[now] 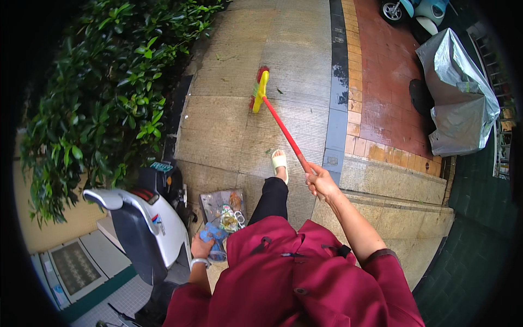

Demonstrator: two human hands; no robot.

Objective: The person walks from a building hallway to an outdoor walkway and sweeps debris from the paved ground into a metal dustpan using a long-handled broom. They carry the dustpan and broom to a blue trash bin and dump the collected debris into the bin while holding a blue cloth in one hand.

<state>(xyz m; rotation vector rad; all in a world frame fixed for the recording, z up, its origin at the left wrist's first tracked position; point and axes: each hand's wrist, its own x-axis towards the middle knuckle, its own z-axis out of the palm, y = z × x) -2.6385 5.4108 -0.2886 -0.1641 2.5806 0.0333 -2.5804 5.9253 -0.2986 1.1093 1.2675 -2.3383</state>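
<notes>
My right hand (pixel 322 181) is closed around the red handle of a broom (pixel 286 131). The broom's yellow head, with red and green bristles, is over the ribbed pavement ahead of me, and a small leaf (pixel 279 91) lies just right of it. Low at my left side, my left hand (pixel 201 247) grips a blue item (pixel 213 233), perhaps a cloth or bag; its lower part is partly hidden. Beside that hand is a dustpan-like tray (pixel 210 203) holding dry leaves, a crumpled patterned wrapper and other litter.
A parked white scooter (pixel 171 233) stands close on my left, below a leafy hedge (pixel 118 81). Stone steps (pixel 392 180) rise on the right. Farther right are a silver-covered vehicle (pixel 457 98) and a light-blue scooter (pixel 427 12) on red paving.
</notes>
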